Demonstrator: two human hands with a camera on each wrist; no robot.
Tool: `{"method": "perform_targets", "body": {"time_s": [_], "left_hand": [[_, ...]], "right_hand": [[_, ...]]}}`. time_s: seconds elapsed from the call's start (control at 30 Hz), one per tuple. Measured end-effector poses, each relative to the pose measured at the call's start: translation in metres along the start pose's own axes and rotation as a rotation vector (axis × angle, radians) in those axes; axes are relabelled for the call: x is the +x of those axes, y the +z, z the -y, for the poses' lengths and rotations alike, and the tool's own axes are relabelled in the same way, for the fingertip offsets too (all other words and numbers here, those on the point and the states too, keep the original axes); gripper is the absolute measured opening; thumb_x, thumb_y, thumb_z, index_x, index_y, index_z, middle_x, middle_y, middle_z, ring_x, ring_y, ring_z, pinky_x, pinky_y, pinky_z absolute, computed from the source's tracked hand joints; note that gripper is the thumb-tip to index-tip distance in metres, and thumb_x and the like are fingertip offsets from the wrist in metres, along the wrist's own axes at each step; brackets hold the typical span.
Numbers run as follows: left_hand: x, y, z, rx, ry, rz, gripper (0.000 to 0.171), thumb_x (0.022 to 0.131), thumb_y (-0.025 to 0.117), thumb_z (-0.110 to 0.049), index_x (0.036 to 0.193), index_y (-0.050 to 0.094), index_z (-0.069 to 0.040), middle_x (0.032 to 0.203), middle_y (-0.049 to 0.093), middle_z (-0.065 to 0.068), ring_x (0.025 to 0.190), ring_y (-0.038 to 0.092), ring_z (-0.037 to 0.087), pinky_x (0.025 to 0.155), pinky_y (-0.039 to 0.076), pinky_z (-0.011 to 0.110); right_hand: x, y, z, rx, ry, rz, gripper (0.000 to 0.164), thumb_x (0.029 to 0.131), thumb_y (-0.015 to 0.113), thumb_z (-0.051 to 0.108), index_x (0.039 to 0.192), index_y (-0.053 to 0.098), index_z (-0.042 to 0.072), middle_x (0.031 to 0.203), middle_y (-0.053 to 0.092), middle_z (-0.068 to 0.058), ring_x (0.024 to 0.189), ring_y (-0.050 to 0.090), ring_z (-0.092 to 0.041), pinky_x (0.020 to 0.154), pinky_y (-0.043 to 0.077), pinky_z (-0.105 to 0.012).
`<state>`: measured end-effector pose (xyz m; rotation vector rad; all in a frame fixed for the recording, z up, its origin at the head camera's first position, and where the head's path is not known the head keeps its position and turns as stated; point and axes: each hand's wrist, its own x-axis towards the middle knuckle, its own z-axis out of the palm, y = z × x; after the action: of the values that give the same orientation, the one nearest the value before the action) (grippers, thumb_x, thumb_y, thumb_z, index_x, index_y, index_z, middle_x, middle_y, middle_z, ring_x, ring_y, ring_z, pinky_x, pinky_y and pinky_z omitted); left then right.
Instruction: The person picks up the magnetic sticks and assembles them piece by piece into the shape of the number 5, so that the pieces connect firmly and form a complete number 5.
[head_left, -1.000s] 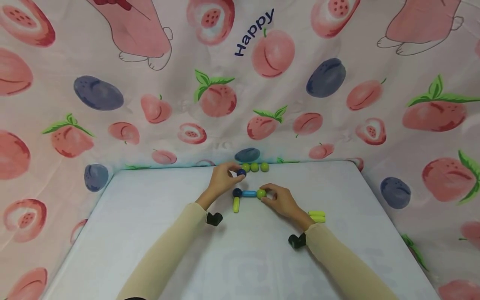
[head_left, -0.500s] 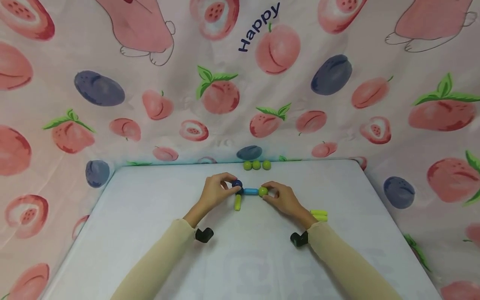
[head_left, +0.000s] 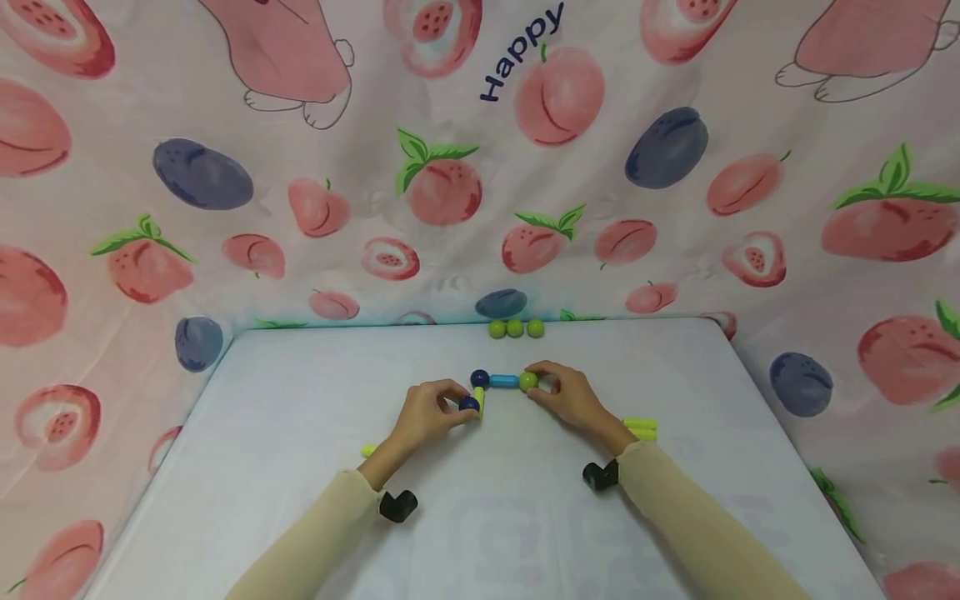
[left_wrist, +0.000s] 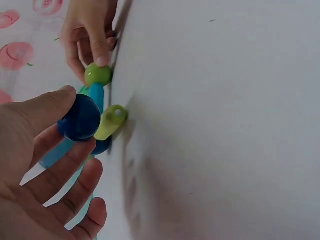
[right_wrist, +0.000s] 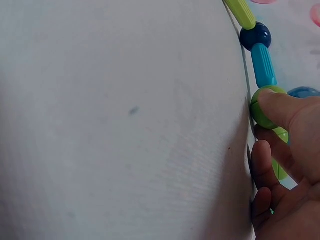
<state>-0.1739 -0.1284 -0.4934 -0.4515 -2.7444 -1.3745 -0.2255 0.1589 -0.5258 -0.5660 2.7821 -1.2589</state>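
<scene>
My left hand (head_left: 427, 414) pinches a dark blue ball (left_wrist: 80, 118) between thumb and fingers. It holds the ball close to the near end of a yellow-green rod (head_left: 481, 400); whether they touch I cannot tell. That rod runs toward me from a second dark blue ball (head_left: 480, 379). A light blue rod (head_left: 504, 381) joins this second ball to a green ball (head_left: 528, 381) on the right. My right hand (head_left: 573, 398) pinches the green ball with its thumb and fingers; in the right wrist view its thumb covers part of the green ball (right_wrist: 263, 111).
Three green balls (head_left: 515, 328) sit in a row at the back edge of the white table (head_left: 525, 517). Yellow-green rods (head_left: 640, 429) lie beside my right wrist. Another yellow-green piece (head_left: 368, 451) shows partly behind my left wrist. Fruit-patterned cloth (head_left: 450, 267) rises behind the table.
My left hand has brought its dark blue ball from near the back row toward me, past the second blue ball to the yellow-green rod's near end. The right hand keeps its grip.
</scene>
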Motion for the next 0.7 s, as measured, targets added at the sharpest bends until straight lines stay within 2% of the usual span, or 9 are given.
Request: {"method": "perform_targets", "body": {"time_s": [0.2, 0.47, 0.7], "left_hand": [[-0.011, 0.007, 0.003, 0.028, -0.053, 0.029, 0.023, 0.082, 0.088, -0.021, 0.102, 0.078, -0.014, 0.090, 0.075, -0.005, 0.072, 0.056, 0.011, 0.065, 0.045, 0.025], [-0.020, 0.011, 0.004, 0.039, -0.065, 0.052, 0.025, 0.083, 0.088, -0.025, 0.103, 0.077, -0.014, 0.090, 0.074, -0.005, 0.073, 0.054, 0.012, 0.064, 0.043, 0.026], [-0.022, 0.012, 0.005, 0.035, -0.061, 0.064, 0.026, 0.084, 0.088, -0.025, 0.104, 0.076, -0.014, 0.091, 0.074, -0.005, 0.072, 0.054, 0.011, 0.064, 0.043, 0.026]], "right_hand": [[0.000, 0.000, -0.001, 0.001, 0.008, 0.004, 0.039, 0.094, 0.077, 0.019, 0.132, 0.068, 0.015, 0.122, 0.068, -0.004, 0.068, 0.048, -0.015, 0.062, 0.040, -0.027], [0.001, 0.001, -0.001, -0.002, -0.016, -0.003, 0.039, 0.093, 0.078, 0.016, 0.131, 0.068, 0.013, 0.122, 0.069, -0.006, 0.067, 0.048, -0.013, 0.061, 0.041, -0.027], [0.004, -0.004, 0.002, -0.041, 0.021, 0.083, 0.043, 0.095, 0.077, 0.020, 0.135, 0.065, 0.016, 0.123, 0.067, -0.003, 0.071, 0.050, -0.016, 0.065, 0.043, -0.029]]}}
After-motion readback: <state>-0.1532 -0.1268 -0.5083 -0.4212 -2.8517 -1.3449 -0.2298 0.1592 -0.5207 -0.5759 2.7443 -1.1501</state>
